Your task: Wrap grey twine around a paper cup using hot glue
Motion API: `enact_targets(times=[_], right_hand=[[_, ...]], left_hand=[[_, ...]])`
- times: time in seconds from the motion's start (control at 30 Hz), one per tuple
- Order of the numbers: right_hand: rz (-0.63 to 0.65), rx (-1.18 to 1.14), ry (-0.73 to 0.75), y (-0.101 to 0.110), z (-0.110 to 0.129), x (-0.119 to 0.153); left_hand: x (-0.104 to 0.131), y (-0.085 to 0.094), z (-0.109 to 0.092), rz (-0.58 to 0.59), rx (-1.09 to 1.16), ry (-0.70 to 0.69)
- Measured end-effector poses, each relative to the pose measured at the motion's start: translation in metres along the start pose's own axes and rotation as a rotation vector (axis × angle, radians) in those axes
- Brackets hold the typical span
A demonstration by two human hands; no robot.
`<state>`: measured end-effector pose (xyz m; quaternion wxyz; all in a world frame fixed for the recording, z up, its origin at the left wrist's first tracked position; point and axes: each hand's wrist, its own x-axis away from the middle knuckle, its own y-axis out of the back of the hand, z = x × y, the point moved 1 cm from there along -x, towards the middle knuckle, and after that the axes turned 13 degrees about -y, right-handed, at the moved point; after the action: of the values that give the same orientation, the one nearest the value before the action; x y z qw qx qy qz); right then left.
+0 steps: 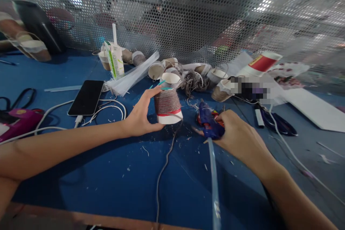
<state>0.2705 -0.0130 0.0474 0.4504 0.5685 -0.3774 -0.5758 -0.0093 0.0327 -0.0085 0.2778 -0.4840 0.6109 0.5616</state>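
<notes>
My left hand point(144, 113) grips a paper cup point(169, 119), fingers at its top and thumb near its lower edge. Grey-brown cord point(167, 101) wraps most of the cup, leaving a red and white band at the bottom. A loose tail of cord point(166, 163) trails down across the table towards me. To the right of the cup, my right hand point(238, 129) is closed around a blue glue gun point(208, 120). From its back end a long clear glue stick point(214, 179) sticks out towards me. The gun's nozzle points away and is blurred.
Behind the cup lie several cord-wrapped cups and a tangled cord bundle point(195, 82). A phone point(86, 97) with a white cable, glue sticks point(134, 75) and a drink carton point(115, 61) are left. Scissors point(280, 124) and a white board point(318, 109) lie right. A perforated metal screen point(161, 14) stands behind.
</notes>
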Motion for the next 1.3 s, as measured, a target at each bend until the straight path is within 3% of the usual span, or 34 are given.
enact_targets(times=[0.13, 0.23, 0.33, 0.4, 0.43, 0.47, 0.53, 0.6, 0.67, 0.8, 0.9, 0.97, 1.13, 1.3], right_hand=[[0.169, -0.063, -0.022, -0.007, -0.018, -0.006], [0.047, -0.173, 0.029, 0.003, -0.019, -0.004], [-0.09, -0.28, 0.041, 0.023, -0.004, 0.003], [-0.158, -0.502, 0.072, 0.032, 0.013, 0.012], [-0.132, -0.627, 0.081, 0.033, 0.022, 0.017], [-0.037, -0.775, 0.089, 0.031, 0.03, 0.023], [0.163, -0.937, -0.045, 0.021, 0.045, 0.033], [0.219, -1.013, -0.2, 0.009, 0.054, 0.04], [0.385, -1.11, -0.286, -0.003, 0.061, 0.042], [0.828, -1.322, -0.336, -0.012, 0.067, 0.04], [0.966, -1.387, -0.325, -0.01, 0.067, 0.039], [0.922, -1.42, -0.323, -0.007, 0.064, 0.038], [0.603, -1.509, -0.3, 0.007, 0.053, 0.03], [0.555, -1.354, -0.394, 0.008, 0.043, 0.024]], left_hand=[[0.0, 0.001, -0.001, 0.012, -0.003, 0.009], [0.001, 0.001, 0.0, 0.005, 0.014, 0.036], [0.002, 0.001, 0.002, 0.015, 0.04, 0.061], [0.003, 0.0, 0.002, 0.019, 0.041, 0.075], [0.003, 0.0, 0.003, 0.016, 0.037, 0.082], [0.004, 0.0, 0.003, 0.012, 0.032, 0.093], [0.005, 0.001, 0.004, 0.005, 0.031, 0.109], [0.006, 0.0, 0.004, 0.005, 0.047, 0.11], [0.006, 0.0, 0.005, 0.002, 0.083, 0.09], [0.005, -0.002, 0.005, -0.009, 0.183, 0.053], [0.005, -0.002, 0.005, 0.008, 0.236, 0.056], [0.005, -0.002, 0.005, 0.016, 0.253, 0.058], [0.005, -0.002, 0.005, 0.03, 0.298, 0.051], [0.005, 0.0, 0.005, 0.045, 0.372, 0.087]])
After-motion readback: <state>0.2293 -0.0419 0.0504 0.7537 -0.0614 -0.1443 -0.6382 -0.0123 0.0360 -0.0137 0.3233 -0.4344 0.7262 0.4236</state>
